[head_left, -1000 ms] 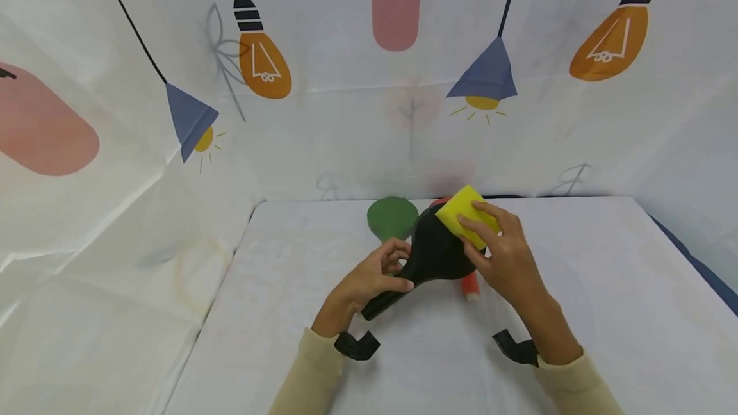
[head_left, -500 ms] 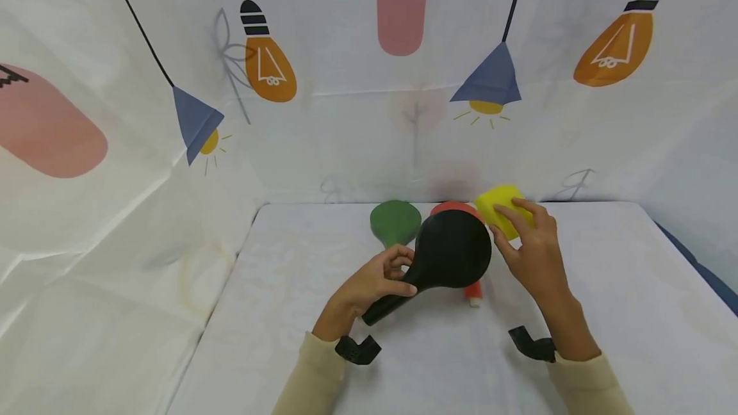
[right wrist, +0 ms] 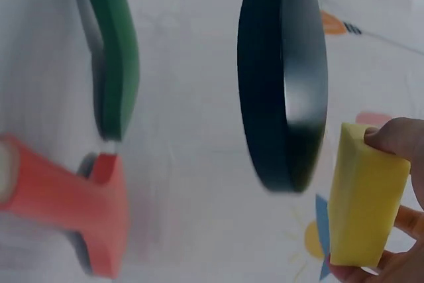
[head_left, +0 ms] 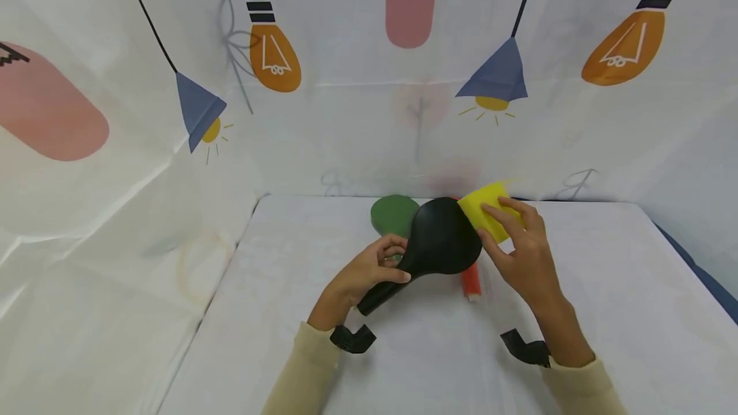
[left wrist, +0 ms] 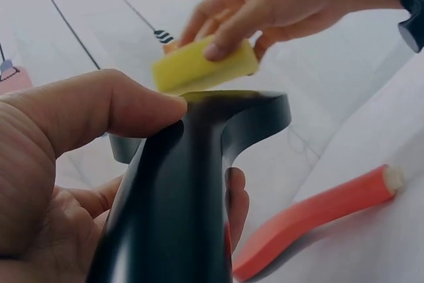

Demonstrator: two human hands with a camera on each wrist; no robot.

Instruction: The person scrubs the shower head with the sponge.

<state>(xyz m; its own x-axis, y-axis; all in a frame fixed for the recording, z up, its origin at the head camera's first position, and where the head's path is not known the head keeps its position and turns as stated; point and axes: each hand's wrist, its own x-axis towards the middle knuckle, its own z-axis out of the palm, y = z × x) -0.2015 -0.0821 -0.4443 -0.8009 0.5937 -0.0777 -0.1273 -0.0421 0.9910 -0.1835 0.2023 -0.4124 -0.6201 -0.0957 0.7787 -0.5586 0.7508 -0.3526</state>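
At mid-frame in the head view, smooth black round-headed paddle (head_left: 442, 239): long axis slanted, handle toward the lower left, round head toward the upper right, raised above the white cloth-covered table (head_left: 277, 274).
Left hand (head_left: 369, 274), head view: left of the round head, grasping the paddle where handle and head meet.
Right hand (head_left: 526, 252), head view: right of centre, pinching a yellow block-shaped foam sponge (head_left: 480, 202) between fingers and thumb.
Sponge against paddle, head view: up and left of the right hand, the sponge overlaps the head's upper right rim in the frame; contact cannot be told from this angle. The right hand is nearer to the round head's outer edge.
Other paddles, head view: a green round-headed paddle (head_left: 394, 215) behind, at upper left of the black one; a red paddle with a pale handle tip (head_left: 471, 282) partly hidden beneath it.
Handle, left wrist view: rises from bottom centre to mid-frame, the left thumb on its upper face.
Sponge, left wrist view: upper centre, just beyond the handle's far end, tilted.
Paddle edge, right wrist view: upright, from top to centre.
Sponge, right wrist view: lower right, nearly parallel to that edge, a narrow gap between; I judge them apart.
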